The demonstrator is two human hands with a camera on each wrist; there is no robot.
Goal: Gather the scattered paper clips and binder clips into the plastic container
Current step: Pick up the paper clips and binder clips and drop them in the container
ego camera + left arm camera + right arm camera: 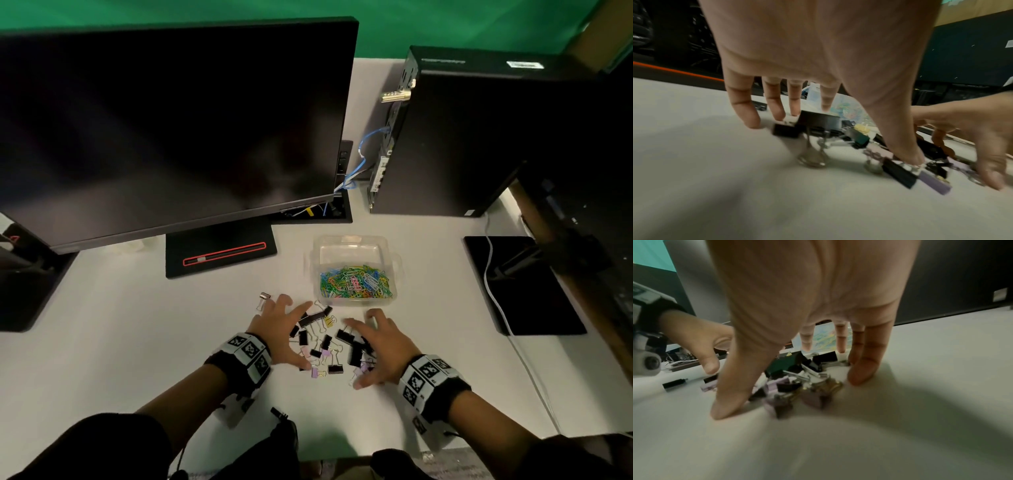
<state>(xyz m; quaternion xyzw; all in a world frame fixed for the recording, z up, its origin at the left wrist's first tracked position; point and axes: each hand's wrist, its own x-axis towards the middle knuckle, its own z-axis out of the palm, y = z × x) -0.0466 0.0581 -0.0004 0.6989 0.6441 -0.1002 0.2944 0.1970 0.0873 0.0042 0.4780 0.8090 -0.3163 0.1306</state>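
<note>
Already the coloured paper clips (pixel 356 281) lie in the plastic container (pixel 394 258) on the white desk (pixel 120 325), while left hand (pixel 277 334) and right hand (pixel 380 346), fingers spread wide and holding nothing, flank the binder clips (pixel 325 342) left outside, one stray clip (pixel 264 297) apart.

Desk (pixel 137 325): smooth matt white top. Plastic container (pixel 397 260): clear glossy plastic, see-through walls. Paper clips (pixel 356 282) inside: thin wire with bright coloured coating, some white. Binder clips (pixel 325 342): matt black, lilac and yellow bodies, shiny bare-metal wire handles, a few gold-toned. Monitor (pixel 171 120): glossy dark screen, matt black frame. Computer tower (pixel 479 137): matt black casing. Wristbands (pixel 428 380): black cloth.
</note>
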